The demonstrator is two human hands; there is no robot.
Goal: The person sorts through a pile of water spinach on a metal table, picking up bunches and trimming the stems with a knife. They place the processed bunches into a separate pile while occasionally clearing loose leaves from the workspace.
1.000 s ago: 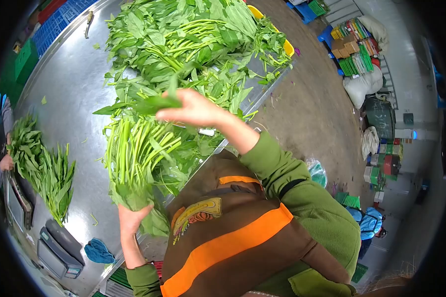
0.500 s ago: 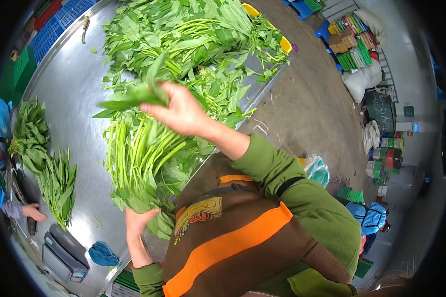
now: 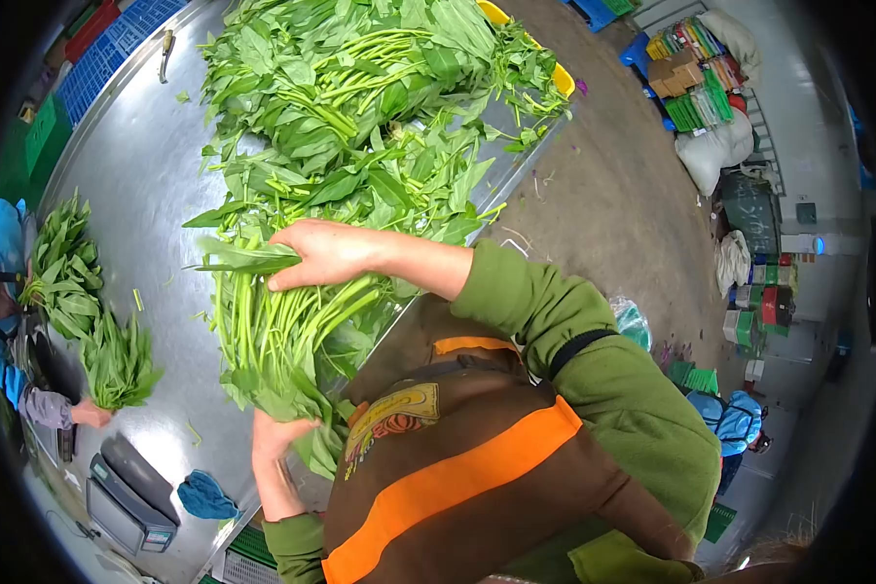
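My left hand (image 3: 280, 434) is wrapped around the leafy end of a bunch of water spinach (image 3: 263, 321), close to the table's near edge. The bunch's pale green stems fan away from it across other loose greens. At the far end of those stems, my right hand (image 3: 323, 255) grips a few long leaves (image 3: 246, 256), its fingers lying against the stem ends. Beyond my right hand spreads a big heap of water spinach (image 3: 331, 88), leaves and stems mixed. My palms and some fingertips are hidden by greens.
Across the metal table (image 3: 170, 292), a co-worker's hand (image 3: 90, 414) holds a smaller bunch (image 3: 117, 365), with another bunch (image 3: 65, 268) beside it. A scale (image 3: 127, 506), a blue cloth (image 3: 206, 496) and a knife (image 3: 165, 54) lie on the table. A yellow container (image 3: 562, 80) shows behind the heap.
My right hand has come down with its leaves onto the stems of the bunch. My left hand keeps its hold. The co-worker's hand has taken hold of the smaller bunch.
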